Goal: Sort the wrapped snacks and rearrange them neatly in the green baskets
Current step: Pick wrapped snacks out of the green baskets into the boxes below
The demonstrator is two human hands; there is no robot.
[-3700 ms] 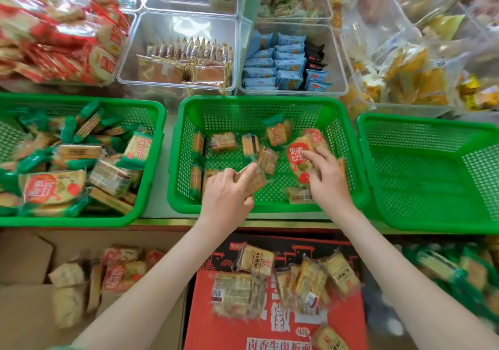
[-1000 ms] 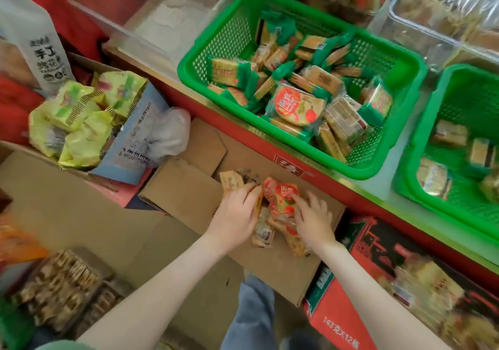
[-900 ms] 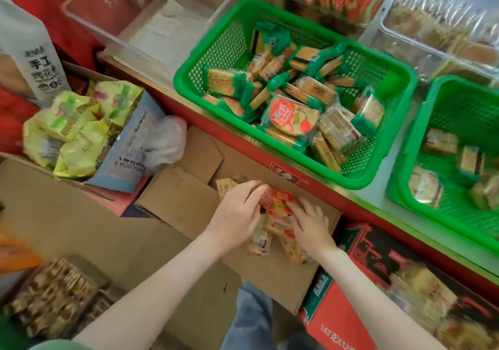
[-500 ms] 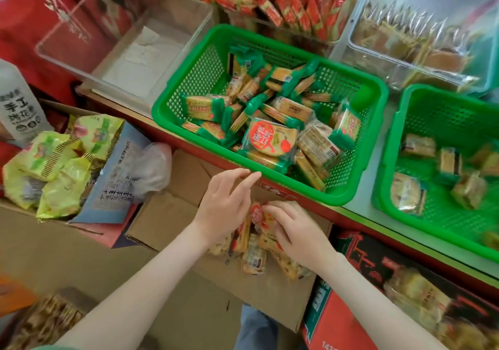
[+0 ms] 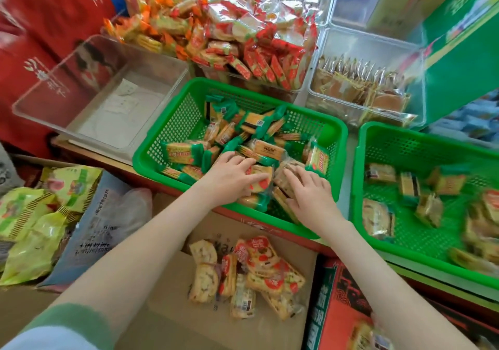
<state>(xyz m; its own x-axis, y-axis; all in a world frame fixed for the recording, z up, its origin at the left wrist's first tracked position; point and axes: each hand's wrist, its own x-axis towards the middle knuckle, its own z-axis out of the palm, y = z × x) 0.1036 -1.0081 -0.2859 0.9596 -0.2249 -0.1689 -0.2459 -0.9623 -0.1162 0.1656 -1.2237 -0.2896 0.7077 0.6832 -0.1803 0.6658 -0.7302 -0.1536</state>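
Sorting is under way in the mixed basket (image 5: 151, 158) at the table's near edge. The left hand (image 5: 232, 174) lies flat, fingers straight, on a red pack (image 5: 260, 183). The right hand (image 5: 307, 191) spreads relaxed fingers over a brown pack (image 5: 286, 170) beside it, and neither hand grips anything. Next, I judge, each odd pack must be pinched and lifted clear of the green packs (image 5: 183, 154), perhaps toward the pile (image 5: 251, 271) on the box (image 5: 167, 312) below or the second basket (image 5: 360, 166). The print on the wrappers is too blurred to read.

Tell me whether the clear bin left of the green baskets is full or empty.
Empty of snacks: the clear bin holds only a few pale, paper-like sheets lying on its floor.
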